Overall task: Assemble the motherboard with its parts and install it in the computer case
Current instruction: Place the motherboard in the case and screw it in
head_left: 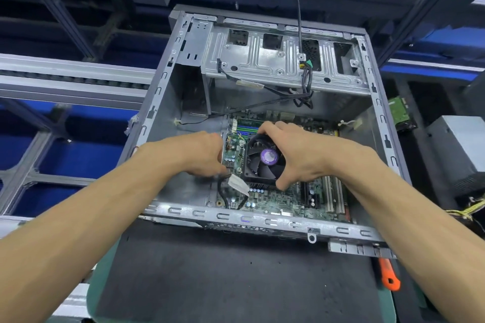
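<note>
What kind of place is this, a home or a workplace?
Most likely a workplace, such as a computer assembly or repair line. An open computer case lies on a dark work mat, metal rack rails run behind it, and an orange-handled tool lies near the case.

Case (378,102): grey metal, open side up, lying flat on a dark mat. Motherboard (283,199): green, seated inside on the case floor, black cooler fan (265,158) with purple hub mounted on it.
</note>
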A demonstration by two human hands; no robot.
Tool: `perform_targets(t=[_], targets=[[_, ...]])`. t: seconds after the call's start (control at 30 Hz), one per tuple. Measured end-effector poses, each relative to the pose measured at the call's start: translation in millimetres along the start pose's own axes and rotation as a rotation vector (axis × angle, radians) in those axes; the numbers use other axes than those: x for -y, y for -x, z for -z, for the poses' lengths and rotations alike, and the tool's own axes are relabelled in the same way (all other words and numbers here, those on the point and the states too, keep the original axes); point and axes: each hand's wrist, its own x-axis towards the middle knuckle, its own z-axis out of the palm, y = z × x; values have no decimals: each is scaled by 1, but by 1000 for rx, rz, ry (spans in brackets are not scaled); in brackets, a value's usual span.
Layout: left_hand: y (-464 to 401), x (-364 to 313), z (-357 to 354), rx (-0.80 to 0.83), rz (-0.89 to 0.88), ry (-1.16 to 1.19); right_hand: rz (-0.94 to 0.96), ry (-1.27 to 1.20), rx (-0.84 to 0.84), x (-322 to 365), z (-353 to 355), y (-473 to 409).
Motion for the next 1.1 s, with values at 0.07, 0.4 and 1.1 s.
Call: perform_targets(t=[0.07,0.4,1.1], targets=[[1,-2,-1,30,-1,-5,-8,19,21,0,0,0],[10,-9,4,142,-24,11,20,-44,74,-3,9,0],[2,-7,0,70,16,-160,35,-118,44,-1,10,-2]])
